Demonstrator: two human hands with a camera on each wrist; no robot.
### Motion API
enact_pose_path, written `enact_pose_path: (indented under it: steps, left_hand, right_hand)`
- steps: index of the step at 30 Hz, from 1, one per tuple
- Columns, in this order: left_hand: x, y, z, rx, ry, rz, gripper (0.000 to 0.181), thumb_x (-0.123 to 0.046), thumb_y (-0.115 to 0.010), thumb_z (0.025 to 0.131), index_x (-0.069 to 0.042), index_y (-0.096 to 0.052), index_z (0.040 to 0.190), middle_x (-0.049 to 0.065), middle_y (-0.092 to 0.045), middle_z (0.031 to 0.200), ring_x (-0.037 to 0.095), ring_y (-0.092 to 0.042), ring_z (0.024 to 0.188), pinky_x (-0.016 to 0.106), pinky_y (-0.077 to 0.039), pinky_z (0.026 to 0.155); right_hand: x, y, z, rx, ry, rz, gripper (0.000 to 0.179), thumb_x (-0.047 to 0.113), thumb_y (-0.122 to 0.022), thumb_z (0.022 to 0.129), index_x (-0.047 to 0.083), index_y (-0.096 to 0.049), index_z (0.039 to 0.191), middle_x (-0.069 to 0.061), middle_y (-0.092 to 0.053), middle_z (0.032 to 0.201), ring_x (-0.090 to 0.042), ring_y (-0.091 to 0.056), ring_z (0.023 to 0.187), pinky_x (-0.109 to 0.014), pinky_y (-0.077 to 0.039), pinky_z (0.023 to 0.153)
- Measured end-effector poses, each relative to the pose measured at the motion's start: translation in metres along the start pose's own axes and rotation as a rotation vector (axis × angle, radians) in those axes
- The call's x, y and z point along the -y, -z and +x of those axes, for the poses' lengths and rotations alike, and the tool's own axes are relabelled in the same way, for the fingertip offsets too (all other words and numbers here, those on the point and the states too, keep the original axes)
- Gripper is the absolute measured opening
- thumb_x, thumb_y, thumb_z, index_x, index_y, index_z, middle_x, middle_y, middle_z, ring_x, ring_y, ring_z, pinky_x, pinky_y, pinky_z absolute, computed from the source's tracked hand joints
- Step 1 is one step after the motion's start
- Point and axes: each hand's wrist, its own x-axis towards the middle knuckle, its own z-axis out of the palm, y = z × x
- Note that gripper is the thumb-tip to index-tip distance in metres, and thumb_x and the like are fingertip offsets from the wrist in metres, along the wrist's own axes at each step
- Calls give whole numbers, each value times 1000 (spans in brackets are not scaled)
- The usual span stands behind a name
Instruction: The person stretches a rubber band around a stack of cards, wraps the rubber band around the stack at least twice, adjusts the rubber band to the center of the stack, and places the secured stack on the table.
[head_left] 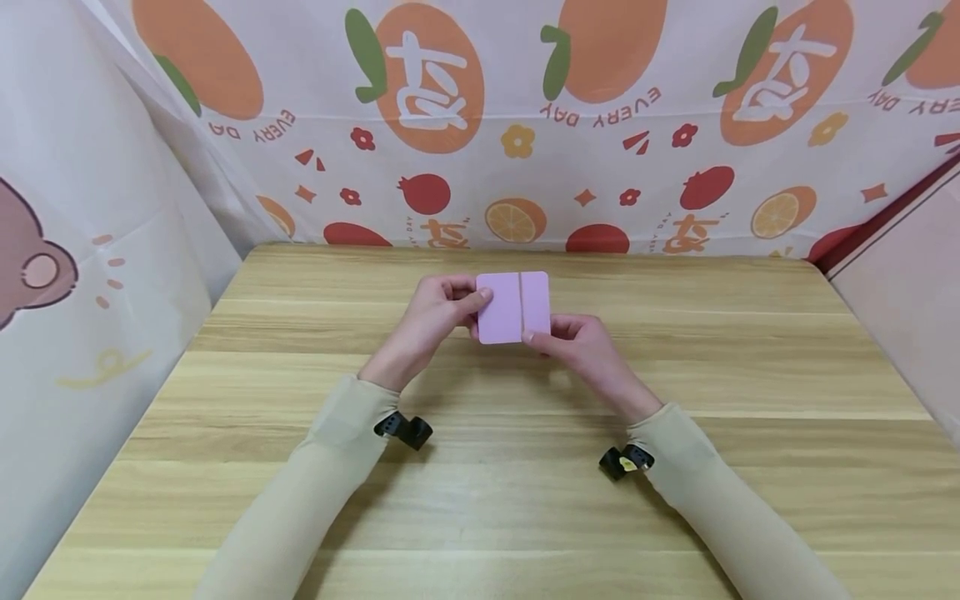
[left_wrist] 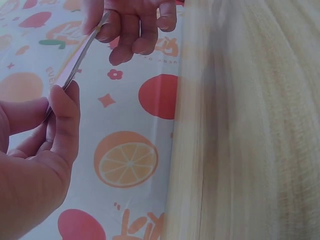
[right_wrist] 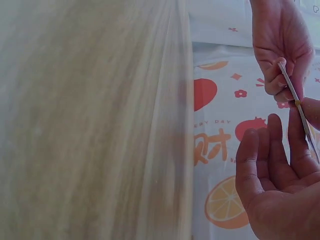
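A thin stack of pink square cards [head_left: 498, 315] with rounded corners is held up over the table, its broad face toward the head camera. Around it, right of the middle, runs a tan rubber band [head_left: 521, 300]. My left hand [head_left: 435, 312] pinches the stack's left side, thumb on the front face and fingers behind. At the lower right corner my right hand [head_left: 588, 346] pinches it, the thumb tip at the band's lower end. Seen edge-on in the left wrist view, the card stack [left_wrist: 75, 67] shows several thin layers. In the right wrist view, the other right fingers [right_wrist: 250, 160] spread away from the cards.
A wood-grain table [head_left: 480, 500] lies under both forearms. Behind it hangs a white curtain [head_left: 300, 50] with fruit prints, and another pale cloth [head_left: 97, 250] hangs at the left. Small black wrist cameras [head_left: 405, 429] sit on the cuffs.
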Motion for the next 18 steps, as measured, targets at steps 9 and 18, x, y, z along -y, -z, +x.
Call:
enact_pose_path:
  steps: [9,18]
  left_hand:
    - [0,-5,-4,-68,-20,-25,14,-6,-62,96,8,-63,94,8,-61,73,15,-54,57,26,-50,55]
    - [1,-12,-6,-143,-25,-50,12,-4,-63,95,9,-63,93,5,-59,69,13,-53,55,25,-48,53]
  right_hand:
    - [-2,-5,-2,-32,-23,67,30,21,-74,88,-2,-72,107,-15,-70,98,-25,-61,86,-41,-52,83]
    - [-3,-14,-5,-76,-70,265,25,10,-72,89,-10,-69,104,-6,-68,87,-26,-60,87,-43,-55,82]
